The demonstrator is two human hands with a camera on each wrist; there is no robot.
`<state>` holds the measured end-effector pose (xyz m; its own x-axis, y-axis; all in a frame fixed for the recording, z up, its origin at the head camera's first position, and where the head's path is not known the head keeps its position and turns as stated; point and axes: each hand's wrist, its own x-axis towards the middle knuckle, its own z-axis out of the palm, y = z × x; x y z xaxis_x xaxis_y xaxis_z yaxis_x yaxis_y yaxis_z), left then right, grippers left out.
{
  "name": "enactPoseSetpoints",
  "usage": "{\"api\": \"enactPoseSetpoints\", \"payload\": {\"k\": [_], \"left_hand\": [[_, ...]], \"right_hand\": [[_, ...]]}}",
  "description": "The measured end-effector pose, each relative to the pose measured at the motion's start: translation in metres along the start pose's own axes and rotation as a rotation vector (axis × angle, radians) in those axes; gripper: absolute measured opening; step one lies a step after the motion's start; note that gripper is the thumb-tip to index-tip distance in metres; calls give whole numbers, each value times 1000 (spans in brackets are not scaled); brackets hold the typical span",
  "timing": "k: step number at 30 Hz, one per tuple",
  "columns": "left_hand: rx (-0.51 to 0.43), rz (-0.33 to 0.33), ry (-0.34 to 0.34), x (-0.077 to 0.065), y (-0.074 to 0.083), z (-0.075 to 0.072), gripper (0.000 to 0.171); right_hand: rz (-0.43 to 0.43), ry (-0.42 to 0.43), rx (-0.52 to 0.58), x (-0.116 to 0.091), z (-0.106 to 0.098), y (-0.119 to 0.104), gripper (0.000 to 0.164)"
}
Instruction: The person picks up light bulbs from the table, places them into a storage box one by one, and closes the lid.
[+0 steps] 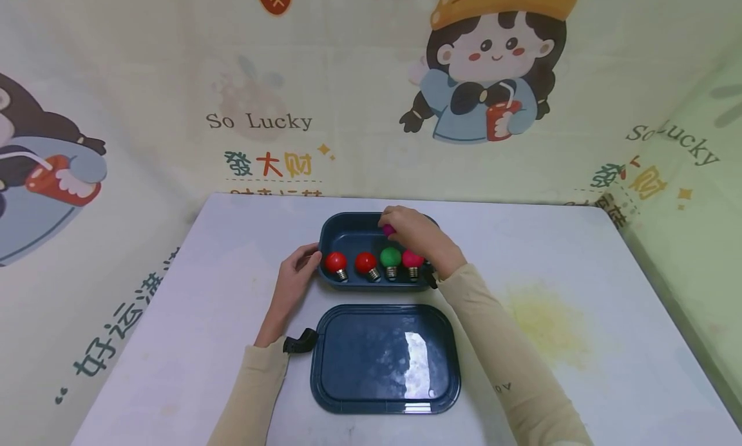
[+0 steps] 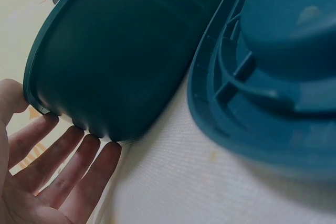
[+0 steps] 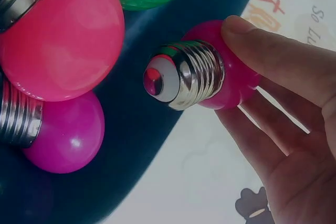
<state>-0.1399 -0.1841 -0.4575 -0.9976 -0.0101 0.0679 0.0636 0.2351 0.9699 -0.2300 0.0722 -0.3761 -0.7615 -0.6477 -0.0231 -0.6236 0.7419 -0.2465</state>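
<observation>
A dark blue box (image 1: 348,225) stands on the table with a row of coloured light bulbs in it: a red bulb (image 1: 335,262), another red bulb (image 1: 365,263), a green bulb (image 1: 391,258) and a pink bulb (image 1: 413,259). Beside the pink one lies a purple bulb (image 3: 68,135), hidden from the head view by the right arm. My right hand (image 1: 414,230) pinches a magenta bulb (image 3: 231,66) above the box's far side, metal base pointing away from the palm. With fairly straight fingers, my left hand (image 1: 294,280) touches the box's left outer wall.
Just in front of the box lies a dark blue lid (image 1: 371,362), near the left wrist's black camera mount (image 1: 300,341). The white table (image 1: 226,272) meets a patterned cloth backdrop (image 1: 359,143) behind the box. A yellowish stain (image 1: 545,323) marks the table's right side.
</observation>
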Motion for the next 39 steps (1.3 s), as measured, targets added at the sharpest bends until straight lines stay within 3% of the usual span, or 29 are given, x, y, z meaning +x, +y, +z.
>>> {"api": "enactPoseSetpoints", "payload": {"k": [5,16,35,37,39], "left_hand": [[13,4,3,-4,9,0,40],[5,2,2,-2,7,-1,40],[17,1,8,-1,9,0,39],[13,3,5,-1,9,0,39],[10,7,13,2,-3,0,40]], "right_hand": [[-6,-14,-15,4,2,1,34],[-46,-52,-43,16,8,2,32],[-3,-128,-47,26,19,3,33],[5,-137,-39,27,21,4,34],[7,-142,-35,27,22,4,34]]}}
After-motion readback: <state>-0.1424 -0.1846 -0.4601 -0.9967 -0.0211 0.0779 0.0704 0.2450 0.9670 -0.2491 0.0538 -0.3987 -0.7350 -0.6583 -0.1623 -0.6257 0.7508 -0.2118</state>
